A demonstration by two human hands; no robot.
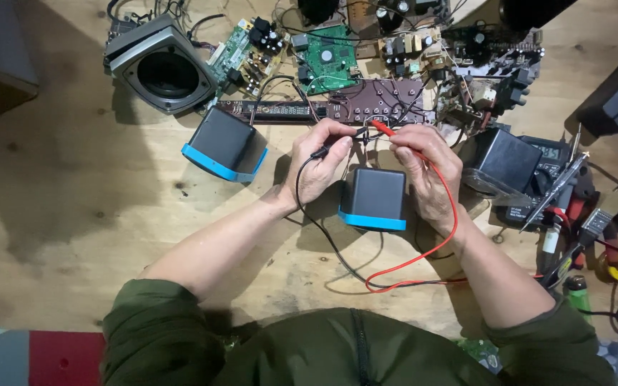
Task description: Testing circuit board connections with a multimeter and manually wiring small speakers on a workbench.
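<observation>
Wooden table (73, 214) lies under my work. Just behind the small black speaker with a blue base (373, 199), my left hand (320, 164) pinches the black probe (330, 149) and my right hand (423, 171) grips the red probe (384, 129). Both tips meet beyond that speaker, beside the brown circuit board (377, 100). A multimeter (548, 164) sits right of the speaker.

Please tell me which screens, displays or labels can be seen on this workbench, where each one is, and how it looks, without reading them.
Multimeter screen: right side, behind a black box; small pale grey rectangle in a dark case.
Display strip: top centre, on the long brown circuit board; narrow, dark, unlit.
Lighter label: lower right edge; a green body with a pale patch, too small to tell more.
</observation>
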